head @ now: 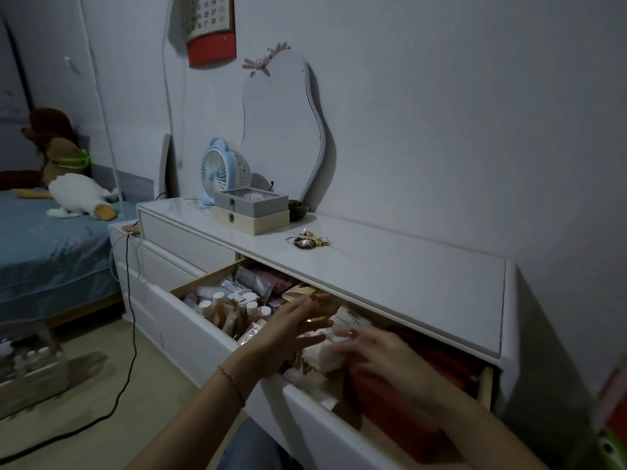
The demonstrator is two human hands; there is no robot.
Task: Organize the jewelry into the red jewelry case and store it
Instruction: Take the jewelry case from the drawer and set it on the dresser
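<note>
A small pile of jewelry [307,241], beads, a pearl and thin rings, lies on the white dresser top [390,266]. Below it the top drawer [305,405] stands pulled out and crammed. At its right end lies a red object [444,371], partly hidden, which may be the red case. My left hand [293,330] hovers over the drawer's middle with straight, spread fingers and a ring on one. My right hand [376,354] rests on the red object, its fingers touching a white packet [325,357]. Both hands are blurred.
A grey box [251,201] sits stacked on a wooden box [252,222] at the back of the dresser, beside a blue fan [222,171], a wavy mirror [281,130] and a small dark bowl [298,209]. Bottles [217,300] and sachets fill the drawer's left. A bed [51,252] stands left.
</note>
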